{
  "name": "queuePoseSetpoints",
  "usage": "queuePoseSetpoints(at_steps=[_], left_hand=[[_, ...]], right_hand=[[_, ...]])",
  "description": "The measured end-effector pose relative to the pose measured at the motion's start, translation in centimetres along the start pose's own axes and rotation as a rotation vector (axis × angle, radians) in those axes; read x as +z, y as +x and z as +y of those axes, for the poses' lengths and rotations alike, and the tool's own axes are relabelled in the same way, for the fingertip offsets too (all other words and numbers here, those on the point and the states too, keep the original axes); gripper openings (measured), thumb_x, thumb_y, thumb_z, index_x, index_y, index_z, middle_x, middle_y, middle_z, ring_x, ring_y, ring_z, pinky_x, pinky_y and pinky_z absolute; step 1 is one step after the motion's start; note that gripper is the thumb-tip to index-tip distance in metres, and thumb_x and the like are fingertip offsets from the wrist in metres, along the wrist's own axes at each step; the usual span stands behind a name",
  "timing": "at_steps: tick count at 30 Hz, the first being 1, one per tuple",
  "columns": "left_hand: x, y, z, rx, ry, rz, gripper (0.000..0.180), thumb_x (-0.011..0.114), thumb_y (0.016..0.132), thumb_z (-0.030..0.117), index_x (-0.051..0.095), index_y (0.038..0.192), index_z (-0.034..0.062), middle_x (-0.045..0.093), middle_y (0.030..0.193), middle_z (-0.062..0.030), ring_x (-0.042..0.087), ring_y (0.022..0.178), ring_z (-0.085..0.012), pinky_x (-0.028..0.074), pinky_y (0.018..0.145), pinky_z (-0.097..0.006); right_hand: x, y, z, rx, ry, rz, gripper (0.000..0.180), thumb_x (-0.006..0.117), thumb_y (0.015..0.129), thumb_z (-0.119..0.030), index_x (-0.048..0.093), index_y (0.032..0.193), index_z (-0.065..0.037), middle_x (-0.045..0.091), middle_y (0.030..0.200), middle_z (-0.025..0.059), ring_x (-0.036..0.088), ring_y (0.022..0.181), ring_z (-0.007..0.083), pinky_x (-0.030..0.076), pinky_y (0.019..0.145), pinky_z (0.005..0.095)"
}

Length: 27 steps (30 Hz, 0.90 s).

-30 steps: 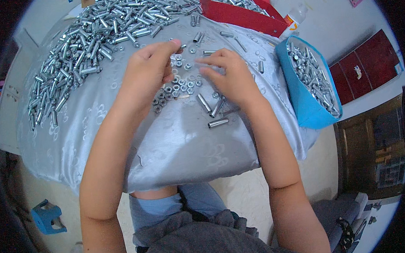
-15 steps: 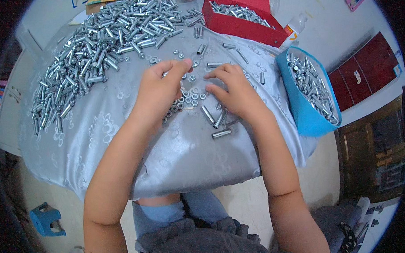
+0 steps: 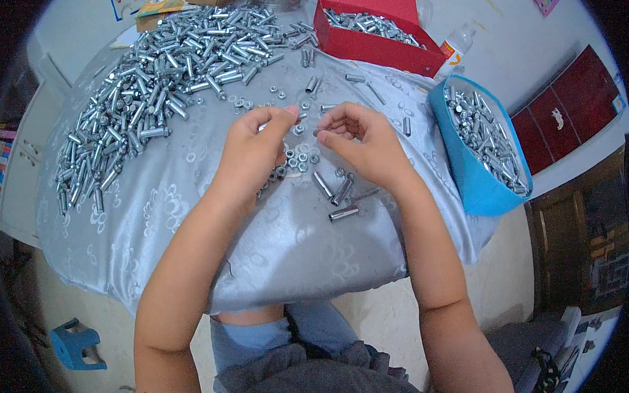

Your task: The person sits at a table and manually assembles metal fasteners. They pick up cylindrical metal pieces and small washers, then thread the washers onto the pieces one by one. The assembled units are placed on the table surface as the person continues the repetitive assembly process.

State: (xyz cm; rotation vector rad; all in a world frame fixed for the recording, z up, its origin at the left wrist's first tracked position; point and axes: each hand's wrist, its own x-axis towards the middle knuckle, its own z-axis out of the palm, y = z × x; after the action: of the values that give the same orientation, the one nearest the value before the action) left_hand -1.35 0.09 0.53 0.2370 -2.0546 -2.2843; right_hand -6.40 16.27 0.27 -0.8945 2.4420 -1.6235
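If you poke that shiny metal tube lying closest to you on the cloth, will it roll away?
Probably a little. The metal sleeve looks round and smooth, so a sideways poke would likely roll it. The soft silver tablecloth may slow it. It looks solid metal, so likely stiff and heavy for its size.

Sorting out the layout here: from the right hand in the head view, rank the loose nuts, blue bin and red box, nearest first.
1. Loose nuts, just left of the right hand.
2. Blue bin, at the table's right edge.
3. Red box, at the far edge.
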Motion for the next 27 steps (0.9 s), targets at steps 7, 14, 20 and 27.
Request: queuePoseSetpoints(at_steps=[7,14,20,27], left_hand=[[0.2,-0.1,-0.2,-0.056,-0.117,-0.122,0.022,0.054,0.080,0.027,0.056,0.078,0.0044,0.039,0.054,0.0043,0.036,0.047,-0.0057,0.030,0.045,-0.020],[0.3,-0.1,-0.4,-0.107,-0.268,-0.145,0.018,0.053,0.080,0.021,0.049,0.068,0.0085,0.034,0.053,0.0056,0.031,0.045,-0.0046,0.027,0.043,-0.021],[-0.2,-0.1,-0.4,-0.111,-0.411,-0.185,0.014,0.052,0.079,0.016,0.047,0.068,0.0079,0.030,0.053,0.0056,0.029,0.044,-0.0047,0.025,0.042,-0.021],[-0.2,0.1,-0.5,-0.273,-0.640,-0.255,0.014,0.052,0.079,0.018,0.045,0.071,0.0083,0.030,0.054,0.0054,0.029,0.045,-0.0054,0.028,0.044,-0.022]], right_hand=[[0.0,0.0,-1.1,0.069,0.443,0.017,0.017,0.063,0.076,-0.008,0.058,0.090,0.001,0.060,0.081,0.0055,0.057,0.072,0.0089,0.046,0.065,0.0202],[0.1,-0.1,-0.8,0.049,0.380,0.038,0.018,0.064,0.074,-0.008,0.059,0.089,-0.001,0.060,0.082,0.0045,0.055,0.073,0.0090,0.044,0.065,0.0210],[0.7,0.1,-0.4,-0.254,0.038,0.169,0.011,0.066,0.072,-0.013,0.065,0.080,-0.005,0.060,0.077,0.0049,0.055,0.070,0.0111,0.042,0.061,0.0222],[1.3,-0.1,-0.5,-0.197,0.139,0.202,0.012,0.065,0.073,-0.014,0.065,0.080,-0.004,0.061,0.077,0.0059,0.054,0.069,0.0117,0.042,0.061,0.0229]])
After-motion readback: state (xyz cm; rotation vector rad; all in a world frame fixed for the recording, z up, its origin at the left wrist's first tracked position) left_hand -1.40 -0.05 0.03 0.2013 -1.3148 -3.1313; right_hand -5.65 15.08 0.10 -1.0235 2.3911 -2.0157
